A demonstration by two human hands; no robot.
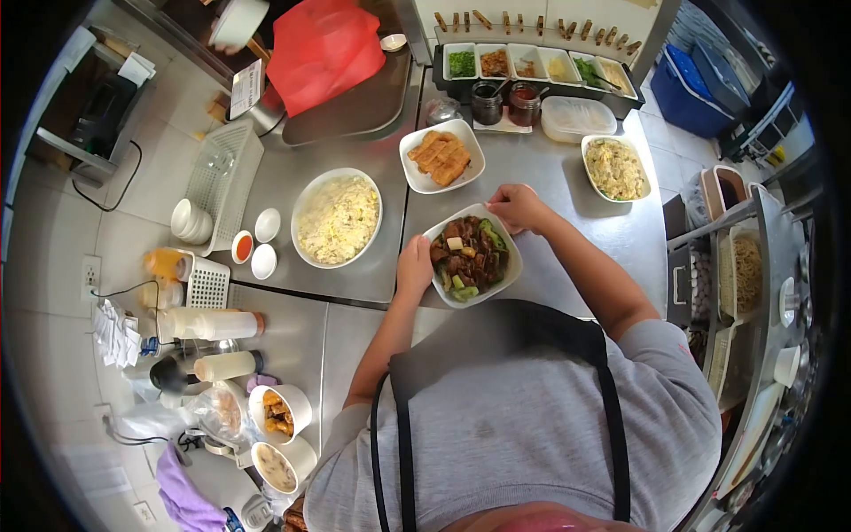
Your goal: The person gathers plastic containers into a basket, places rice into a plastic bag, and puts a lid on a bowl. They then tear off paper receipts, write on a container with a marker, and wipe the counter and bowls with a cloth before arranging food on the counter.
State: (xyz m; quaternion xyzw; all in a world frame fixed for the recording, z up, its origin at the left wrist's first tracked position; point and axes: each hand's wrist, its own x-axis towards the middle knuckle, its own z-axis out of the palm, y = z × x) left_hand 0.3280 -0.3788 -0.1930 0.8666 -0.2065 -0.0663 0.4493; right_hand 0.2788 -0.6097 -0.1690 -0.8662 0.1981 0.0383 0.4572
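Observation:
A white square bowl (510, 283) filled with dark meat pieces (462, 263) and green vegetables (493, 238) is in front of my body at the steel counter's near edge. My left hand (414, 268) grips its left side. At the far right corner, the bent fingers of my right hand (519, 209) hold the rim; the fingertips are partly hidden. Just beyond stands another white bowl (476, 142) with golden fried cutlets (440, 158). To the left is a large round bowl of fried rice (337, 219), and at the far right a smaller bowl of fried rice (614, 168).
A topping rack (537, 62) with several small trays lines the back, behind two dark jars (487, 103). Small dishes (264, 261), a white basket (229, 177) and sauce bottles (213, 324) are at left. A red sheet (324, 53) covers part of a brown tray (355, 124).

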